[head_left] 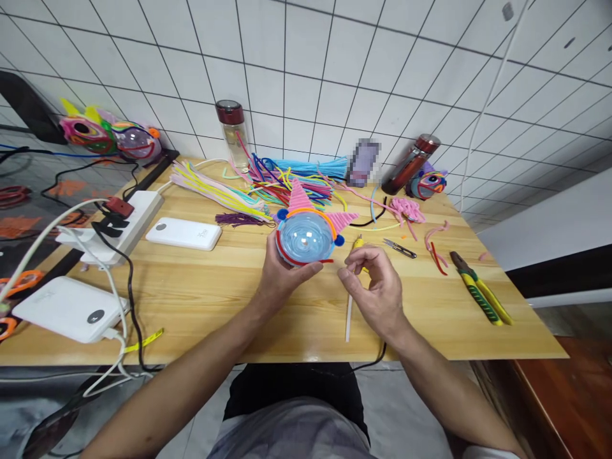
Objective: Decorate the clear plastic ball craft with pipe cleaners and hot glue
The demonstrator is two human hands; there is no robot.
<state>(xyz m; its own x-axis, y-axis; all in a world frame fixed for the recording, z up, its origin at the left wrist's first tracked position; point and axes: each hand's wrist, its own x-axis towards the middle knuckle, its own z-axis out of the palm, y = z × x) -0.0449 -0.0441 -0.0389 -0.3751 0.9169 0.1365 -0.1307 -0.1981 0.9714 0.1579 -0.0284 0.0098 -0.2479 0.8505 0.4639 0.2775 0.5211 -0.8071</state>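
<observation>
My left hand [285, 271] is wrapped round the lower left of a clear, bowl-like plastic craft piece [306, 239]. Two pink pipe-cleaner ears [342, 221] rise from its rim, with an orange band, dark blue pompoms and a red pipe cleaner [313, 262] along the bottom edge. Just right of that piece, my right hand [375, 284] is apart from it, fingers curled in and thumb near the fingertips. Whatever the fingers may pinch is too small to make out. Partly hidden below this hand lies a yellow-tipped glue gun [358, 241] with a white glue stick [349, 319].
Bundles of pipe cleaners [306, 169] lie at the back beside a glass bottle [232, 134] and a reddish flask [411, 166]. Thread snips [400, 248] and green-yellow pliers [480, 293] are to the right. Power banks [183, 234] and a power strip [129, 223] with cables occupy the left.
</observation>
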